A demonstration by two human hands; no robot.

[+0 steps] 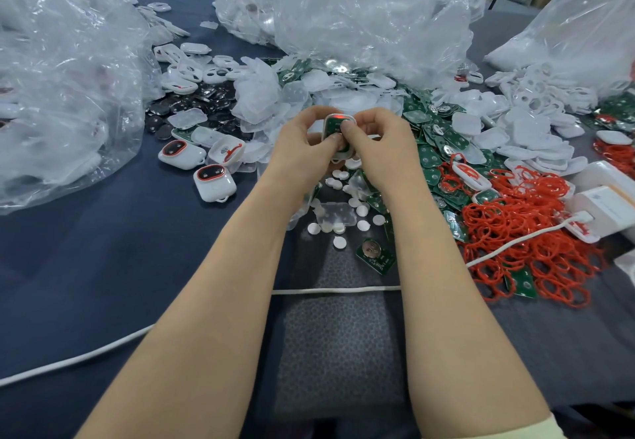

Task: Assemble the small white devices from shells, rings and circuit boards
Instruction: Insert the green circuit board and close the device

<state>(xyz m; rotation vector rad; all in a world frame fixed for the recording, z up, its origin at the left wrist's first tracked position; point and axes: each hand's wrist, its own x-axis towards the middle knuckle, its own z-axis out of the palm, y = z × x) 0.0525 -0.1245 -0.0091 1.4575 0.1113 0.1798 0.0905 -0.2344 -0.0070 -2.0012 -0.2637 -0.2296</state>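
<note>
Crinkled clear plastic bag [62, 95] bulges far left of the hands, with white parts dimly visible inside. Between it and the left hand [302, 150] lie glossy dark discs [192, 101] and two rounded white finished devices [214, 182], each with a red-rimmed oval window. The left hand and the right hand [381, 146] meet, the fingers of both curled round one small white shell [338, 129] with a green board seated in it (red shows at its top edge). The right thumb presses on the board. Just below the hands lie flat white round pads [354, 201]. Right of the right hand spreads a heap of green circuit boards [433, 156], then tangled thin red rings [515, 239]. Dark blue cloth [103, 249] covers the table, and a white cable [336, 289] crosses it under the forearms.
</note>
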